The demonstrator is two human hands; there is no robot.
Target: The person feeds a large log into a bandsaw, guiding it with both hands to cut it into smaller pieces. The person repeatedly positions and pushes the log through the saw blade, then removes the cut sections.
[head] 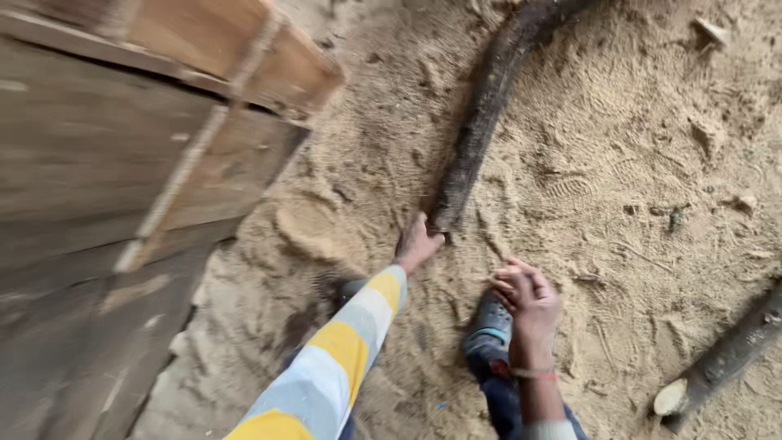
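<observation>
Down on the sawdust floor (619,163), there's a person bent over reaching for a long dark log (481,122) that runs from near the top edge down toward the middle of the view. Their left hand (418,242), coming out of a yellow, white and grey striped sleeve (342,350), is right at the log's near end, fingers pressed against the bark and curled around the tip as far as I can make out; it's a bit blurry, so I can't say how firm the grip is. The right hand (528,303) is off the log, hanging just beside and below that end, fingers loosely curled in toward the palm with nothing in them. There's a thin band (533,373) round that wrist. Right under the right hand you can see a dark shoe (487,330) planted in the sawdust, which is full of footprints. To the left there's a big stack of wooden planks (106,163), weathered and greyish, with lighter boards on top. Over at the lower right corner another dark log (725,358) lies with its pale cut face showing, well apart from both hands. A few small wood scraps (713,31) are scattered about the far side.
</observation>
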